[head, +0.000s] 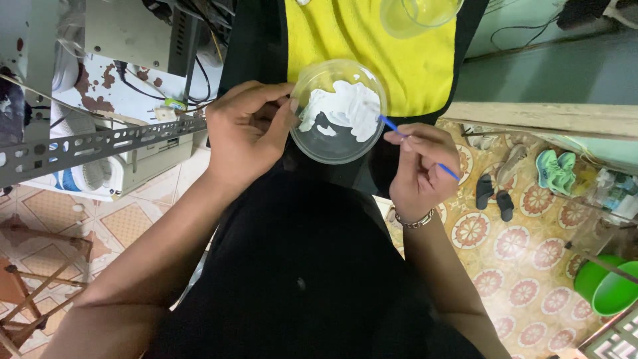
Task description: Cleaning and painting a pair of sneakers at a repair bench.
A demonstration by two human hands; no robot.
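Observation:
My left hand (246, 129) grips the left rim of a clear round plastic lid (339, 112) smeared inside with white paint. My right hand (420, 167) pinches a thin blue-handled brush (419, 147); its tip rests in the white paint at the lid's right side. Both hands hover over my dark clothing. A silver bracelet (416, 222) circles my right wrist. Behind the lid lies yellow cloth (372, 46), and a second clear cup (417, 14) sits at the top edge.
A perforated metal bar (93, 143) and a rusted white appliance with cables (126, 80) stand at left. Patterned floor tiles (525, 266) hold shoes and sandals (525, 173) at right. Green buckets (608, 286) sit lower right, wooden furniture (33, 286) lower left.

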